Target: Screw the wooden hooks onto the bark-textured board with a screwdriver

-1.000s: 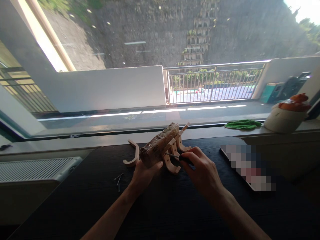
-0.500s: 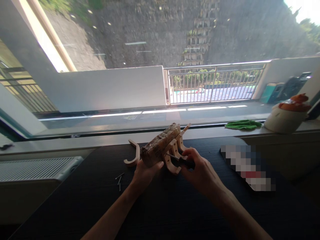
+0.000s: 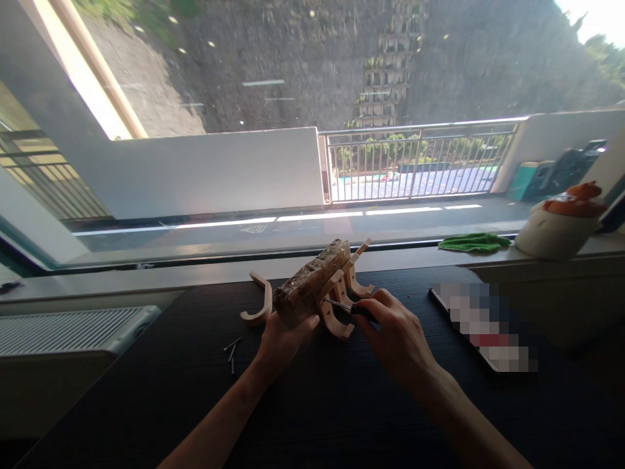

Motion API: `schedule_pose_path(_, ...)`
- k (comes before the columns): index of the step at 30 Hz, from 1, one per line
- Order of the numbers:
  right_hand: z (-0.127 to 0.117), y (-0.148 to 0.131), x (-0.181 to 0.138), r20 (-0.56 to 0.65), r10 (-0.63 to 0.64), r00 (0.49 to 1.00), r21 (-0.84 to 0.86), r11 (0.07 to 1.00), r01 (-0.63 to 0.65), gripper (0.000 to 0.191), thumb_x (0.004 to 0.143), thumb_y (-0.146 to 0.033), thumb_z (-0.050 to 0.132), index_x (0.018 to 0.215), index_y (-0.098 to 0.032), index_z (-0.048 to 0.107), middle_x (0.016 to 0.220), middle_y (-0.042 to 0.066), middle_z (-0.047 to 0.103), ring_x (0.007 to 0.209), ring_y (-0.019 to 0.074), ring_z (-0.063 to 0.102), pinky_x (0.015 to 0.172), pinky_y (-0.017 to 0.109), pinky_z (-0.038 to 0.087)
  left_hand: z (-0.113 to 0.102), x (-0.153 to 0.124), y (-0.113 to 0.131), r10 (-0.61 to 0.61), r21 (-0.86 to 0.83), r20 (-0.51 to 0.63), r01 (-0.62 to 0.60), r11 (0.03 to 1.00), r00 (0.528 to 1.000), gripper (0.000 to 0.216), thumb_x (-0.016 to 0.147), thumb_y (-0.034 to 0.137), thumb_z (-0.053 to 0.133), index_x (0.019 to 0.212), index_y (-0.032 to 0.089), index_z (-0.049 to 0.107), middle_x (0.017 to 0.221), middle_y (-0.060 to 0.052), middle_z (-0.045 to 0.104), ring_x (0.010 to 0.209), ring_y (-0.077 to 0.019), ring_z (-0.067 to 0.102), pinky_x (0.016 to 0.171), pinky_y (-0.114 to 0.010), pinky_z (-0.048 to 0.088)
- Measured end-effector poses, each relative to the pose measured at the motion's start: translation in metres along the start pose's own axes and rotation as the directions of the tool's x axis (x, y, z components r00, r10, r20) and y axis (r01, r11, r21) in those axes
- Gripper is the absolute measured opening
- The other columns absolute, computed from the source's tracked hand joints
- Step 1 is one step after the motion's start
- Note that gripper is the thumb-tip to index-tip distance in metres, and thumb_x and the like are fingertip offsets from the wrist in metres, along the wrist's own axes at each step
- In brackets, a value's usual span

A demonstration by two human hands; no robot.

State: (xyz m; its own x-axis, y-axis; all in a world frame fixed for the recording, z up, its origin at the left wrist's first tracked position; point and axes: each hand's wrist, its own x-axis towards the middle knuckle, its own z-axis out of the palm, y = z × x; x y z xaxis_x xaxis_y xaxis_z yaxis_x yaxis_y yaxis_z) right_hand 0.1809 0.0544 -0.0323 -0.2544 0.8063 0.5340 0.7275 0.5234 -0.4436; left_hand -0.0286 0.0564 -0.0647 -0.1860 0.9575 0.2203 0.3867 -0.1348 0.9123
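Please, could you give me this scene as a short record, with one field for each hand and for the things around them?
Left hand: gripping the near end of a bark-covered block
Right hand: holding a dark-handled screwdriver, tip at the nearest curved wooden hook
Block's right side: several such hooks; fastening unclear
Table, left of block: separate wooden hook; thin metal fasteners
Table, right: pixelated flat object
Windowsill: green cloth, pale pot
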Motion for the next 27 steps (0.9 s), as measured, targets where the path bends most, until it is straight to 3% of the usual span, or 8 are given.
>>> schedule_pose_path(8, 0.0038, -0.0079, -0.0027, 0.150, 0.099, 0.984, 0.172, 0.977, -0.124, 0.027, 0.088, -0.031, 0.037, 0.078, -0.021, 0.060, 0.077, 0.001, 0.060, 0.070, 0.0141, 0.056, 0.060, 0.025, 0.038, 0.0002, 0.0004, 0.0040, 0.035, 0.094, -0.004, -0.035, 0.995, 0.999, 0.028, 0.066, 0.033, 0.064, 0.086, 0.014, 0.067, 0.082, -0.004, 0.069, 0.081, -0.0232, 0.063, 0.073, -0.031, 0.048)
schedule_pose_path(11, 0.0065, -0.0083, -0.0041, 0.150, 0.121, 0.981, 0.252, 0.955, -0.156, 0.015, 0.082, -0.029, 0.048, 0.093, -0.023, 0.058, 0.080, -0.001, 0.062, 0.072, 0.0143, 0.057, 0.062, 0.025, 0.040, 0.0012, 0.0000, 0.0042, 0.019, 0.100, -0.015, -0.017, 0.995, 1.000, 0.032, 0.066, 0.034, 0.064, 0.090, 0.014, 0.066, 0.085, -0.004, 0.068, 0.083, -0.0236, 0.062, 0.072, -0.030, 0.049)
schedule_pose_path(14, 0.0061, -0.0073, -0.0042, 0.131, 0.086, 0.988, 0.326, 0.937, -0.125, 0.028, 0.075, -0.020, 0.054, 0.103, -0.023, 0.052, 0.086, -0.001, 0.061, 0.076, 0.0137, 0.057, 0.066, 0.024, 0.042, 0.0017, 0.0000, 0.0041, 0.000, 0.082, -0.017, 0.001, 0.997, 1.000, 0.035, 0.066, 0.034, 0.064, 0.093, 0.012, 0.065, 0.085, -0.006, 0.068, 0.083, -0.0244, 0.062, 0.071, -0.031, 0.049)
schedule_pose_path(19, 0.0005, -0.0036, -0.0016, 0.038, 0.000, 0.999, 0.173, 0.985, -0.007, 0.025, 0.077, -0.015, 0.051, 0.099, -0.024, 0.056, 0.101, 0.002, 0.056, 0.080, 0.0144, 0.055, 0.065, 0.025, 0.041, 0.0020, 0.0012, 0.0003, 0.011, 0.054, -0.037, -0.009, 0.999, 0.999, 0.037, 0.065, 0.034, 0.066, 0.096, 0.013, 0.065, 0.090, -0.006, 0.069, 0.086, -0.0246, 0.062, 0.076, -0.033, 0.049)
schedule_pose_path(23, -0.0010, -0.0030, -0.0005, -0.007, -0.065, 0.998, 0.050, 0.997, 0.065, 0.026, 0.080, -0.016, 0.049, 0.102, -0.027, 0.058, 0.096, 0.003, 0.056, 0.084, 0.0160, 0.054, 0.066, 0.025, 0.039, 0.0015, 0.0015, -0.0013, 0.001, 0.018, -0.035, 0.000, 1.000, 0.999, 0.038, 0.064, 0.033, 0.066, 0.096, 0.012, 0.065, 0.089, -0.007, 0.069, 0.086, -0.0250, 0.062, 0.075, -0.033, 0.049)
schedule_pose_path(27, 0.0005, -0.0049, -0.0017, -0.011, -0.062, 0.998, 0.039, 0.997, 0.062, 0.025, 0.083, -0.020, 0.047, 0.104, -0.025, 0.059, 0.092, 0.004, 0.055, 0.080, 0.0154, 0.053, 0.064, 0.025, 0.039, 0.0004, 0.0006, 0.0025, 0.014, 0.011, -0.025, -0.014, 1.000, 1.000, 0.037, 0.064, 0.032, 0.066, 0.096, 0.013, 0.065, 0.090, -0.006, 0.069, 0.087, -0.0246, 0.062, 0.076, -0.032, 0.049)
